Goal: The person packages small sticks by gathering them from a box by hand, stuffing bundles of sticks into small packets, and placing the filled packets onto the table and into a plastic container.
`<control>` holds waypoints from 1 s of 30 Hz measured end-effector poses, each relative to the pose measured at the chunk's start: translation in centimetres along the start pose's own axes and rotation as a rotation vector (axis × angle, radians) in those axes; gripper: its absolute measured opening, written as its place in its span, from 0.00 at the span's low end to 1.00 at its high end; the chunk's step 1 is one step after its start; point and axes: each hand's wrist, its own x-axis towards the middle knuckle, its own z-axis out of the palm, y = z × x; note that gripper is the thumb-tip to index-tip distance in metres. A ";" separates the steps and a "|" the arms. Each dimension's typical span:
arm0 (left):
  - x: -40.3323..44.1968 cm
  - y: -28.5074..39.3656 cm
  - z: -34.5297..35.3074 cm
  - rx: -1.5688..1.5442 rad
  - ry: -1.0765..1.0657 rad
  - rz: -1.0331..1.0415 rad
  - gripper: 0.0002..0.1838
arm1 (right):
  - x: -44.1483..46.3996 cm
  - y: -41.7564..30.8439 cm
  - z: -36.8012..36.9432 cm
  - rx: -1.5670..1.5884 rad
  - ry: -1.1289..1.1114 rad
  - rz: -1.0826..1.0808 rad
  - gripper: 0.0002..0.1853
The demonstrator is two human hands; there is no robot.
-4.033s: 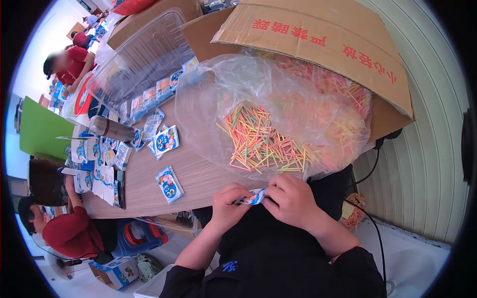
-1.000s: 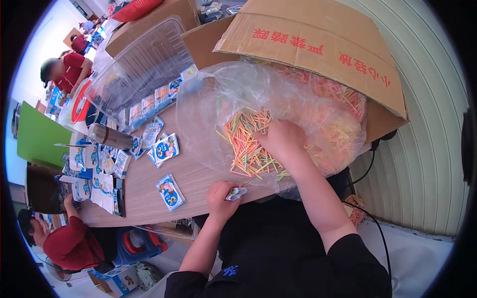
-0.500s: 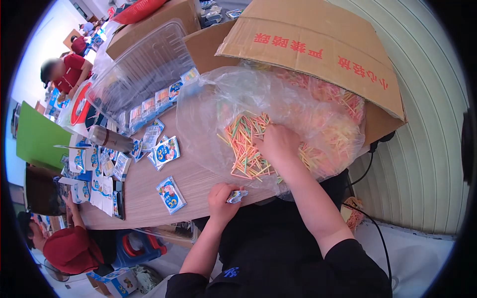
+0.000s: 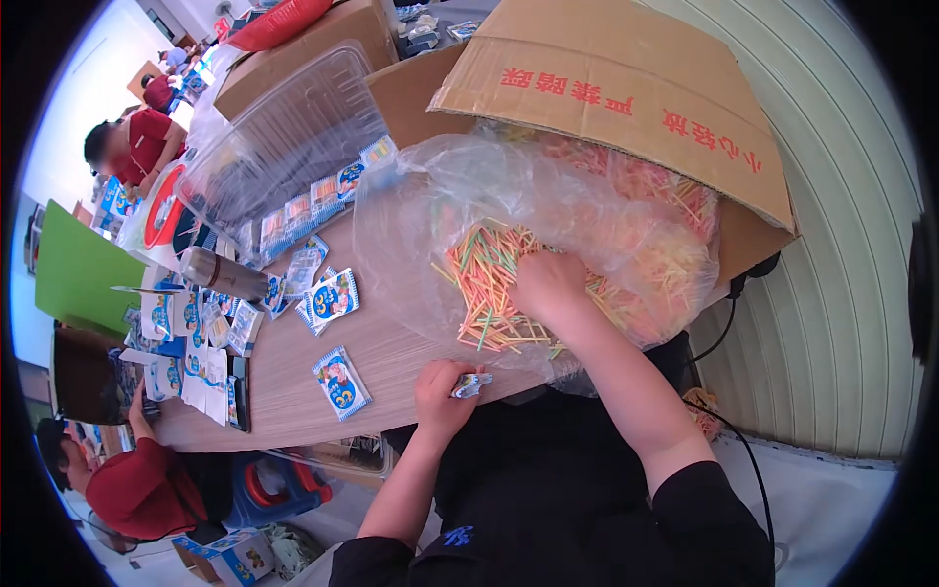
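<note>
Thin pink, yellow and green sticks (image 4: 489, 298) lie heaped at the mouth of a clear plastic bag (image 4: 406, 220). My right hand (image 4: 548, 286) is in this heap, its fingers curled in among the sticks and the fingertips partly hidden. Near the table's front edge, my left hand (image 4: 442, 396) is closed around a small blue-and-white packet (image 4: 471, 384), of which only one end shows. To the left of that hand, a similar flat packet (image 4: 341, 383) lies alone on the table.
Behind the bag, a cardboard box (image 4: 616, 83) lies with its flap over more sticks. A clear plastic bin (image 4: 293, 127) holds a row of packets. A metal flask (image 4: 223, 274), more packets (image 4: 331, 297) and folded cartons (image 4: 205, 367) cover the table's left. Other people sit beyond.
My right hand has shifted slightly within the stick heap, and some sticks beside it lie differently. My left hand keeps hold of its packet. The whole view has shifted slightly.
</note>
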 end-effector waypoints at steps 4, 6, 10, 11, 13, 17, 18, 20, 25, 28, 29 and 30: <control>-0.2 0.0 0.0 0.007 0.004 -0.015 0.10 | -0.4 0.4 -0.7 0.075 -0.023 -0.048 0.16; -0.1 0.0 -0.1 0.007 0.003 -0.020 0.10 | -0.8 1.3 -1.3 0.219 0.004 -0.049 0.17; -0.1 0.1 0.0 0.008 0.009 -0.019 0.10 | -1.5 3.1 -0.3 0.419 0.124 -0.203 0.19; -0.1 0.1 0.0 -0.003 0.005 -0.022 0.10 | -1.6 3.2 0.0 0.419 0.125 -0.203 0.19; -0.1 0.0 0.0 -0.023 -0.003 -0.027 0.09 | -1.8 3.1 0.3 0.303 0.215 -0.227 0.19; 0.0 0.2 -0.1 -0.014 -0.018 -0.049 0.09 | -1.2 2.4 1.3 0.131 0.343 -0.217 0.18; 0.1 0.2 -0.1 -0.013 -0.018 -0.048 0.09 | -1.0 2.3 1.3 0.071 0.386 -0.209 0.17; 0.0 0.2 0.0 -0.020 -0.007 -0.044 0.09 | -1.1 2.0 1.2 0.072 0.408 -0.233 0.17; 0.2 0.4 -0.2 -0.036 -0.022 -0.039 0.10 | -1.1 1.4 0.7 0.026 0.366 -0.301 0.16; 0.1 0.5 -0.2 -0.031 -0.026 -0.053 0.10 | -0.7 0.7 0.7 -0.045 0.297 -0.280 0.14; 0.2 0.5 -0.2 -0.029 -0.029 -0.057 0.11 | -0.4 0.3 0.8 -0.095 0.275 -0.252 0.13; 0.3 0.5 -0.2 -0.029 -0.028 -0.052 0.11 | 0.0 0.1 0.9 -0.145 0.253 -0.226 0.13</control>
